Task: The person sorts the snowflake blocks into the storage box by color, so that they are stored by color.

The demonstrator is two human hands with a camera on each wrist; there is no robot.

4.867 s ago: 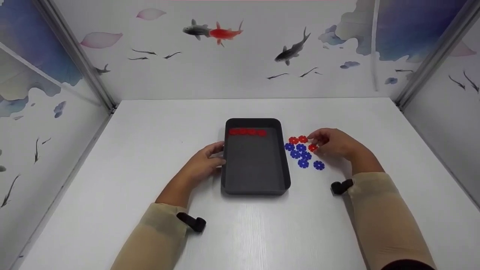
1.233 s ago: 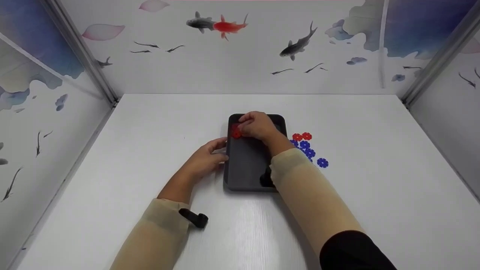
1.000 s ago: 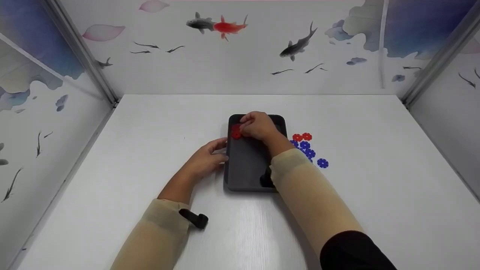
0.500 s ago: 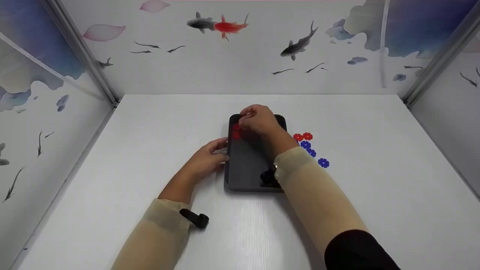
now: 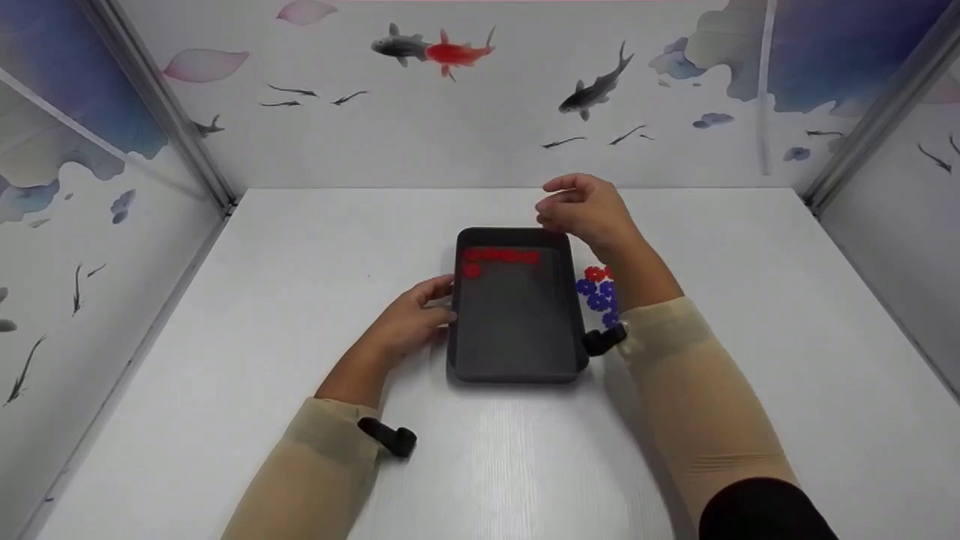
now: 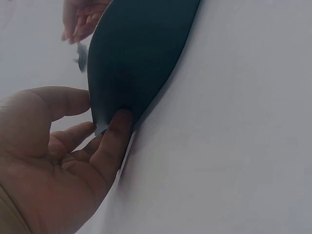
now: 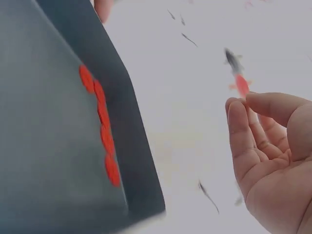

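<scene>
My left hand [image 5: 411, 319] rests with its fingertips against the left wall of a dark grey rectangular tray [image 5: 517, 330]; in the left wrist view, fingers [image 6: 113, 141] touch the tray's outer side. Inside the tray, several red flower-shaped plastic discs [image 5: 514, 256] lie in a row along the far wall, and a single red disc [image 5: 471, 271] sits in front of the row's left end. Above the far right corner of the tray, my right hand [image 5: 589, 210] is raised, fingers loosely bent. The right wrist view shows nothing between its thumb and fingers [image 7: 239, 122].
Right of the tray lie loose red flower-shaped discs [image 5: 594, 274] and several blue discs [image 5: 598, 301], partly hidden by the right forearm. White panels printed with fish [image 5: 457, 52] enclose the white table [image 5: 337, 247] at the back and sides.
A red disc from the right-hand pile now lies in the tray, in front of the row. My right hand has let go and lifted up and to the right. The left hand stays put.
</scene>
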